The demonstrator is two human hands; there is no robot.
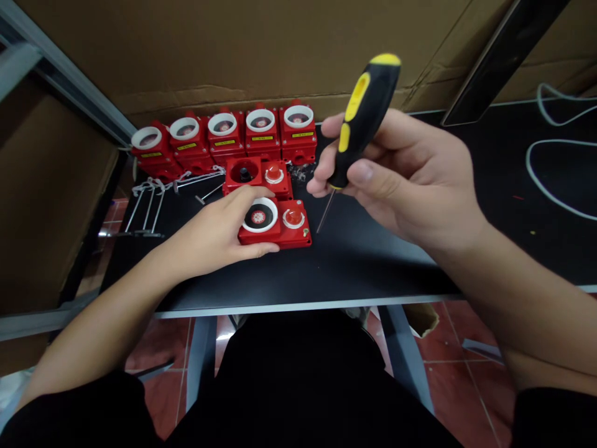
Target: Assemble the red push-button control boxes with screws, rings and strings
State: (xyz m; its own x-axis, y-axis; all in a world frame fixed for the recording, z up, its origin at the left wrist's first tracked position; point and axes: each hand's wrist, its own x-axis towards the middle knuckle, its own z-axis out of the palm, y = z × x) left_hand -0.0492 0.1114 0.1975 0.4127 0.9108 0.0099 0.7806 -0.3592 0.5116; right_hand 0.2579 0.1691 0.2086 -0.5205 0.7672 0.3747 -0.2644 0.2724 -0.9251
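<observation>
My right hand [410, 174] grips a screwdriver [368, 118] by its black and yellow handle. The thin shaft points down, its tip close to the right end of a red alarm unit [275, 240]. That unit lies on the dark table and has a white-ringed round sounder and a small red lamp. Around its left side my left hand [224, 230] is curled, thumb at the near edge and fingers over the far side. A brass-coloured screw [306, 232] shows at its right corner. Just behind is another red unit [244, 169] with no white ring on its sounder.
Several red alarm boxes [226, 138] with white rings stand in a row against the cardboard wall. Metal T-shaped rods [145, 208] tied with white string lie on the left. Small dark screws [301, 173] are scattered behind. A white cable [532, 162] loops at the right.
</observation>
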